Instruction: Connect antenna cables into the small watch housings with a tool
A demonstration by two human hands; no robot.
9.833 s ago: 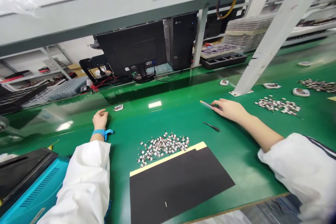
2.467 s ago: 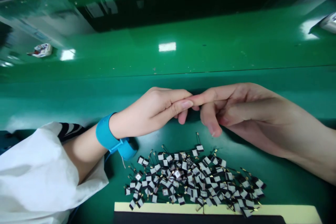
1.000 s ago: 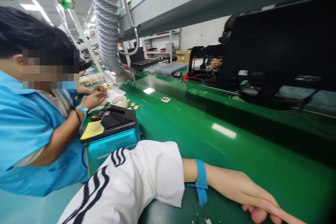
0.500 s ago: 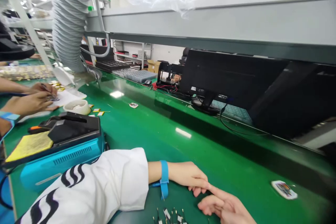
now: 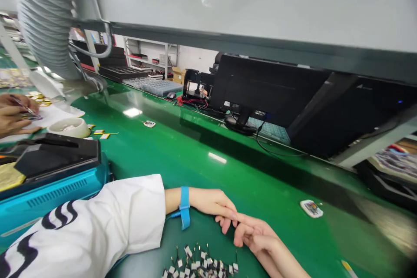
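My left hand (image 5: 213, 203) reaches over the green bench mat from a white sleeve with black stripes. A blue wrist strap (image 5: 184, 208) is around its wrist. Its fingers are loosely bent, and I see nothing in them. The fingertips touch the outstretched index finger of my right hand (image 5: 257, 235), whose other fingers curl loosely, also with nothing visible in them. Just below the hands lies a heap of small white-and-black parts with short leads (image 5: 202, 265), cut off by the bottom edge. To the right sits a small white-rimmed electronic piece (image 5: 311, 208).
A blue machine with a black top (image 5: 65, 178) stands at left. Beyond it are a white bowl (image 5: 70, 128), yellow pieces (image 5: 104, 136) and a co-worker's hands (image 5: 14, 115). A monitor (image 5: 260, 89) stands behind, under a grey shelf (image 5: 247, 13). A ribbed duct (image 5: 47, 21) hangs left.
The view has turned right and down, so everything sits farther left and more of the small parts shows. My hands stay touching in nearly the same pose.
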